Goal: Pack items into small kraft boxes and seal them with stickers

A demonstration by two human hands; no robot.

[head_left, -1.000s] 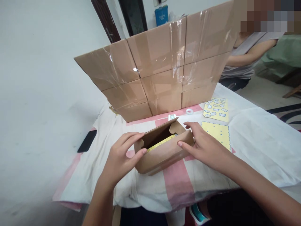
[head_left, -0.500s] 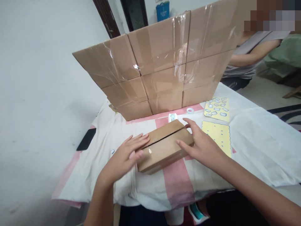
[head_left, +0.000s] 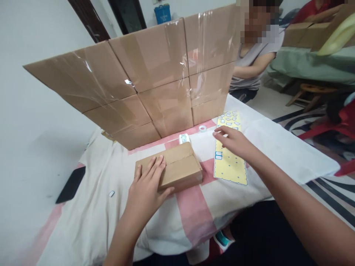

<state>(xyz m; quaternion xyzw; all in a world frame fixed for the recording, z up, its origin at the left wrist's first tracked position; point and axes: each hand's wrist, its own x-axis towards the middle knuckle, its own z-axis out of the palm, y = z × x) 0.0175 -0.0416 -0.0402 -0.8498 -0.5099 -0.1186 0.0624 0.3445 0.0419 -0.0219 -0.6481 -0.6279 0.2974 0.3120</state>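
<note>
A closed cardboard box [head_left: 181, 164] lies on the cloth-covered table in front of me. My left hand [head_left: 148, 181] rests on its left end, fingers spread over the top and the thumb along the near side. Off the box to the right, my right hand [head_left: 233, 141] hovers over two yellow paper sheets, fingers loosely bent and nothing visible in them. The nearer sheet [head_left: 230, 171] has blue dots and a small blue-edged white piece [head_left: 218, 155] at its left edge. Small outlined rectangles cover the farther sheet [head_left: 227, 118], partly hidden by that hand.
A large taped cardboard panel [head_left: 163, 92] stands across the back of the table. Before it lie a tape roll [head_left: 202, 128] and a small white item [head_left: 184, 139]. A black flat object [head_left: 70, 184] lies at left, near a small white piece [head_left: 111, 193]. A person [head_left: 255, 66] sits behind.
My right hand has let go of the box and moved over the yellow sheets. My left hand stays on the box. The dark gap along its top no longer shows. The view has swung right.
</note>
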